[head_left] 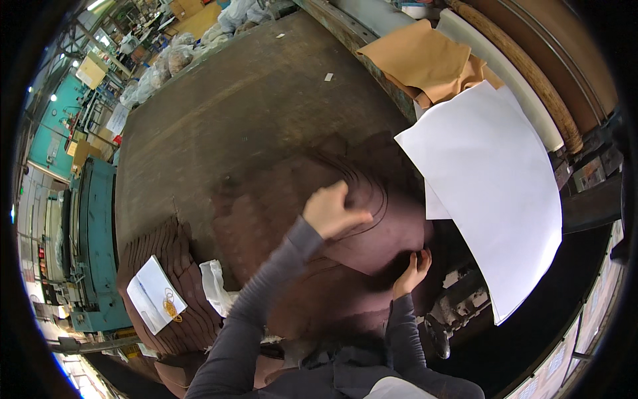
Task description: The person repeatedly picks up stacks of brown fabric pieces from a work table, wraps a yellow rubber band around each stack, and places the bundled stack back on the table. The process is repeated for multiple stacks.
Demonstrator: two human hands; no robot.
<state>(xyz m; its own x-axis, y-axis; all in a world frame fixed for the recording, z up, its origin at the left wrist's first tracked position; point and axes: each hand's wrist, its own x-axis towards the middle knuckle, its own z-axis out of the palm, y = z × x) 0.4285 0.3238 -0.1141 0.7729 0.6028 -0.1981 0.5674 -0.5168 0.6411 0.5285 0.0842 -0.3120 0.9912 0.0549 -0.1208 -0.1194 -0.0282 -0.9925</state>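
Observation:
A pile of dark brown-maroon leather sheets (385,246) lies on the table in front of me, its edges partly blurred. My left hand (332,211) is over the middle of the pile, slightly smeared, thumb stretched away from the fingers and nothing visible in it. At the near right edge of the top sheet, my right hand (413,271) has its fingers curled at the leather's border and seems to grip it. On the left rests another stack of overlapping brown leather pieces (156,239). A white notepad (149,292) with yellow rubber bands (171,306) lies on that stack.
Large white sheets (488,179) cover the right side, beside tan leather (432,56) and a long roller (525,73). A crumpled white bag (214,286) sits near my left forearm. The broad brown tabletop (219,113) reaches back to plastic bags (176,56). Teal machinery (96,246) stands left.

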